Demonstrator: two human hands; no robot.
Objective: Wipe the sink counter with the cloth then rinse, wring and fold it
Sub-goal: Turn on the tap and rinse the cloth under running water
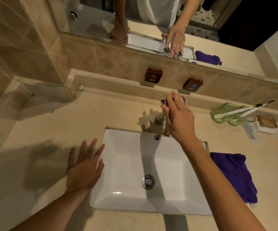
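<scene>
Gripping tap handle (pixel 172 101) with right hand (pixel 179 120); left hand (pixel 84 170) flat, empty on counter (pixel 39 124) at sink's (pixel 118 202) left edge. Cloth (pixel 233 174) lies right of sink, untouched. Likely rinse step; next: grab cloth.

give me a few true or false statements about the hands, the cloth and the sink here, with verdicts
1. The right hand is on the faucet handle. True.
2. The purple cloth lies in the sink basin. False: it lies on the counter, right of the basin.
3. The left hand rests open at the basin's left edge. True.
4. The left hand holds the cloth. False: it holds nothing.
5. The toothbrushes stand left of the faucet. False: they sit in green glass cups on the right.
</scene>
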